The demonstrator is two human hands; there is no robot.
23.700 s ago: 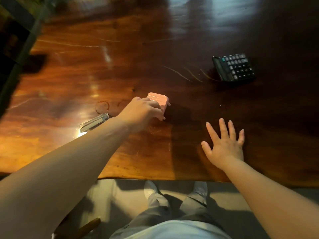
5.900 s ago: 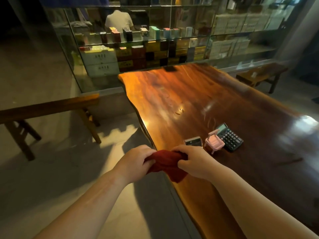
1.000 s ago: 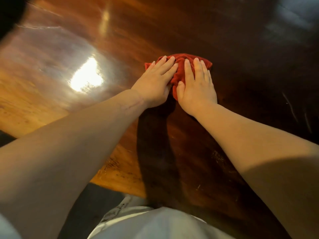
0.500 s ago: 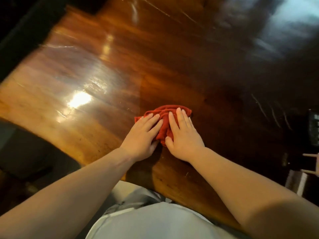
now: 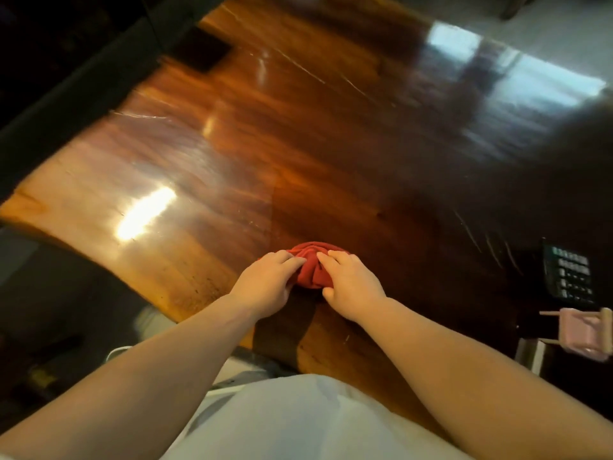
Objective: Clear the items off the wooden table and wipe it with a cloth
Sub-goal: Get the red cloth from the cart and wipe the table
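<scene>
A bunched red cloth (image 5: 313, 268) lies on the glossy wooden table (image 5: 298, 154), close to its near edge. My left hand (image 5: 267, 285) grips the cloth from the left and my right hand (image 5: 351, 285) grips it from the right, fingers curled into the fabric. At the right edge of the view a black calculator (image 5: 569, 277) lies on the table. A small pink box (image 5: 583, 333) sits just nearer than it, and a pale flat item (image 5: 532, 355) sits left of the box.
A dark rectangular patch (image 5: 204, 49) shows on the table's far left part. Dark floor lies beyond the table's left edge. Bright window light reflects off the far right of the tabletop. My white shirt fills the bottom of the view.
Both hands have pulled the cloth toward the near edge. The fingers, flat on it a second ago, are now curled and bunching it. The view has swung, bringing the calculator and pink box in.
</scene>
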